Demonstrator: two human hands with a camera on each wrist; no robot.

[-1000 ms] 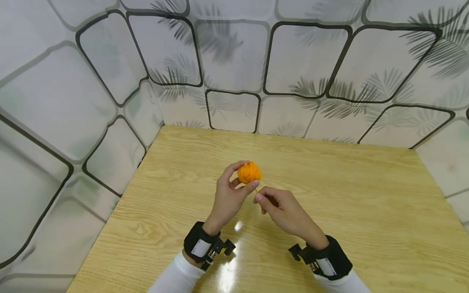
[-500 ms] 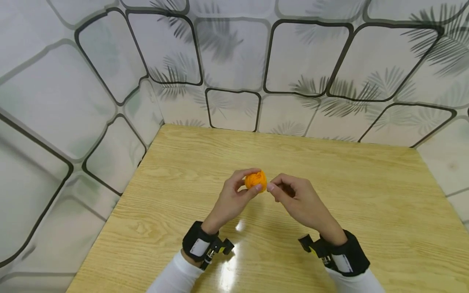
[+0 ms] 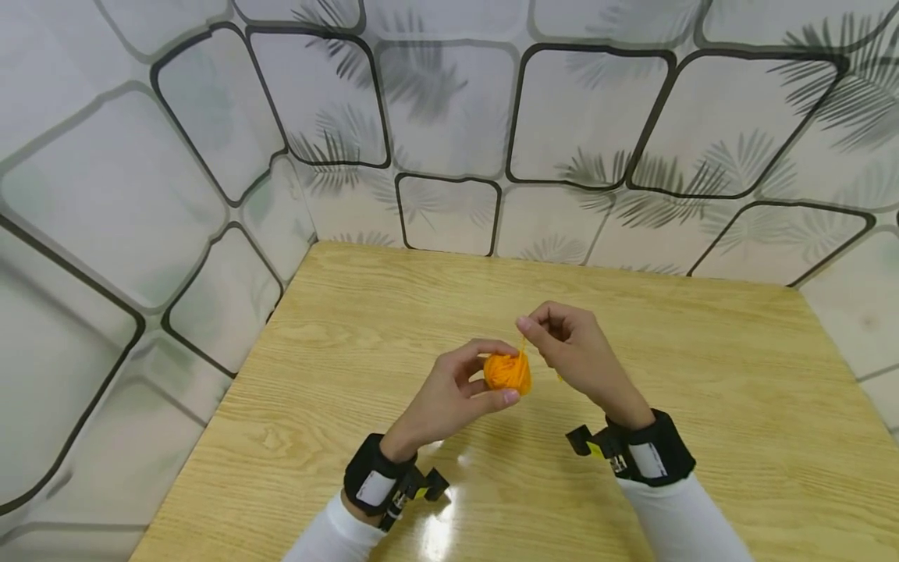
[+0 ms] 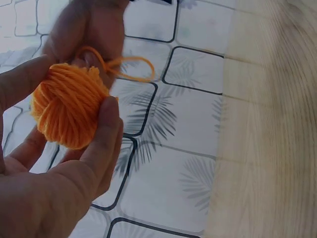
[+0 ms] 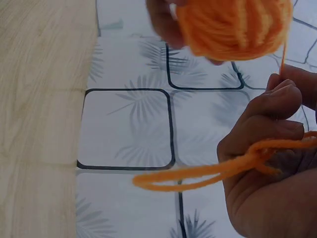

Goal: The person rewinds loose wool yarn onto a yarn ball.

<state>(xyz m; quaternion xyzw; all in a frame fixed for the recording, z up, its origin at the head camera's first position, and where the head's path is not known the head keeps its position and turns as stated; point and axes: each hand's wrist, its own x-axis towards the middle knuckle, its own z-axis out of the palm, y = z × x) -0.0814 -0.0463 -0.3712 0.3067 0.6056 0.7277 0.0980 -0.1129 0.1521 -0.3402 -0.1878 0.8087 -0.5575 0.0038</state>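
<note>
An orange ball of yarn (image 3: 507, 373) is held between the thumb and fingers of my left hand (image 3: 449, 394), above the table. Up and to the right of it, my right hand (image 3: 579, 347) pinches the yarn strand (image 3: 523, 344), which runs taut from the ball to the fingertips. In the left wrist view the wound ball (image 4: 72, 106) shows its wraps, with a loose yarn loop (image 4: 136, 69) beyond it. The right wrist view has that loop (image 5: 183, 179) hanging out from the curled fingers of the right hand (image 5: 272, 163).
A wood-grain table (image 3: 337, 328) lies under both hands. Behind it and to the left stand pale walls (image 3: 449, 101) with dark outlines and leaf prints. Each wrist wears a black band with a small camera, such as the right wristband (image 3: 656, 449).
The ball has moved right and slightly toward me in the left hand. My right hand has gone from below right of the ball to above right of it, carrying the strand round.
</note>
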